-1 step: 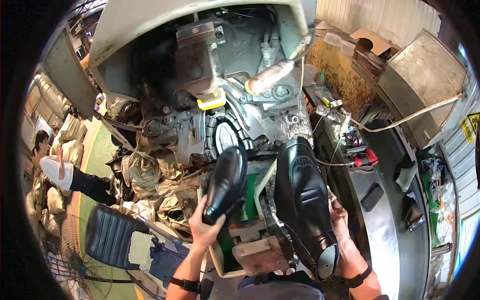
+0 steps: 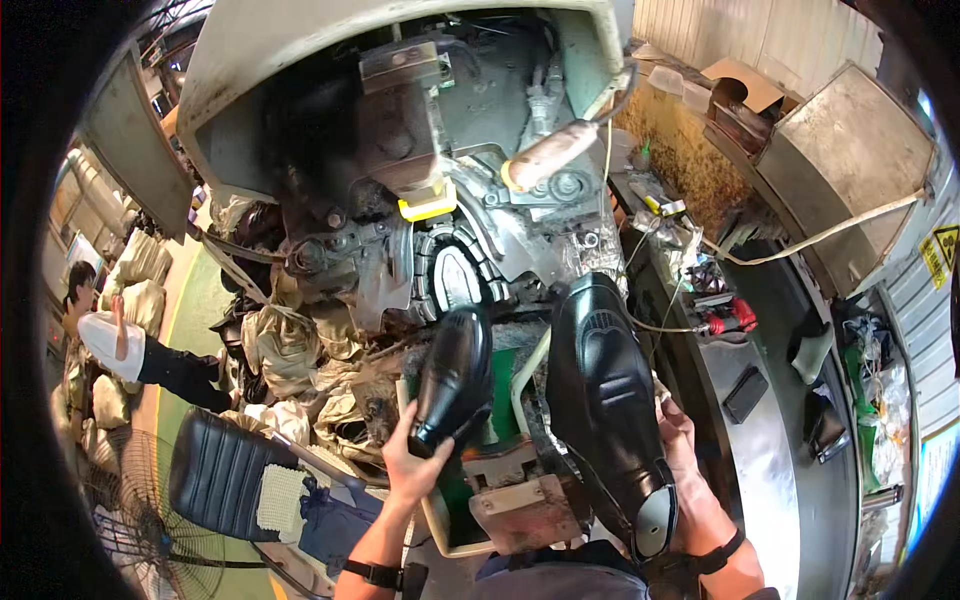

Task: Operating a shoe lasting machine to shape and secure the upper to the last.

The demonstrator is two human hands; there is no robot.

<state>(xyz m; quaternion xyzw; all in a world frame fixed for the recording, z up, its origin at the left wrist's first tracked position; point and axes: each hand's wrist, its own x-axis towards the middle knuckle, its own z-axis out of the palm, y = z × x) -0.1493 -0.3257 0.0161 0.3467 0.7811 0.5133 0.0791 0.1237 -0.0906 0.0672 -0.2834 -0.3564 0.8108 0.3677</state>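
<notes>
My left hand [image 2: 408, 462] grips a small shiny black shoe upper [image 2: 455, 378] from below and holds it up, toe pointing toward the big grey machine [image 2: 420, 130]. My right hand [image 2: 688, 470] holds a larger black shoe [image 2: 605, 400] on a last, with the toe up and the heel end down near my lap. Just above the two shoes sits the machine's oval black pad ringed by segmented metal pincers [image 2: 452, 272], with a yellow block [image 2: 428, 207] over it. Both shoes are close below that pad and apart from it.
Crumpled tan rags [image 2: 290, 350] pile up left of the machine. A black padded chair [image 2: 225, 470] and a fan [image 2: 140, 530] stand at lower left, where another person [image 2: 110, 335] sits. A metal bench [image 2: 760, 420] with tools, a red item [image 2: 730, 318] and boxes runs along the right.
</notes>
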